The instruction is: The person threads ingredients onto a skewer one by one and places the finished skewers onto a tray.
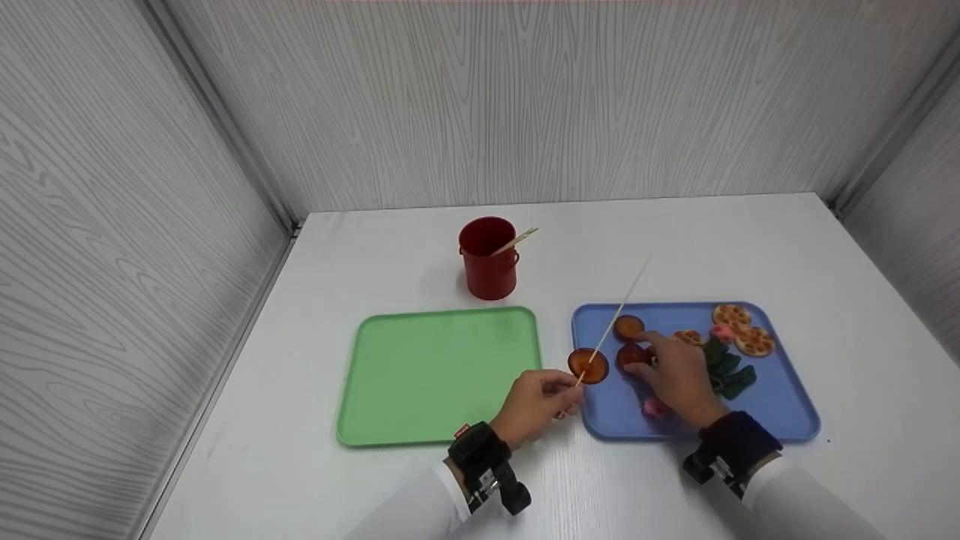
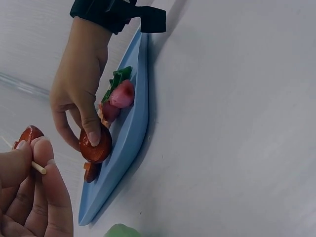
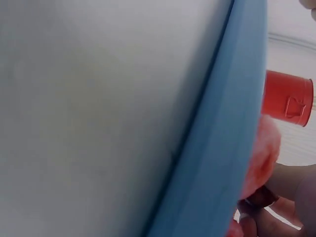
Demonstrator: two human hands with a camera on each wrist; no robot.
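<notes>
Between thumb and fingers, my left hand (image 1: 538, 405) holds a thin wooden skewer (image 1: 619, 307) slanting up to the right. One round brown mushroom-like piece (image 1: 598, 369) sits low on it, just above the fingers. My right hand (image 1: 679, 379) reaches over the blue tray (image 1: 787, 420) and pinches another round brown piece (image 2: 94, 148). A third such piece (image 1: 628, 327) lies by its fingertips. Pink rounded pieces (image 1: 654, 407), green leafy-looking pieces (image 1: 739, 382) and slices with holes, like lotus root (image 1: 754, 342), lie on the tray, partly hidden by the right hand.
To the left lies a green tray (image 1: 439, 375) with a low rim. Behind it stands a red bucket (image 1: 491, 277) with wooden skewers (image 1: 521, 238) leaning out over its edge. Grey wood-grain panels (image 1: 525, 105) stand around the white table (image 1: 262, 420).
</notes>
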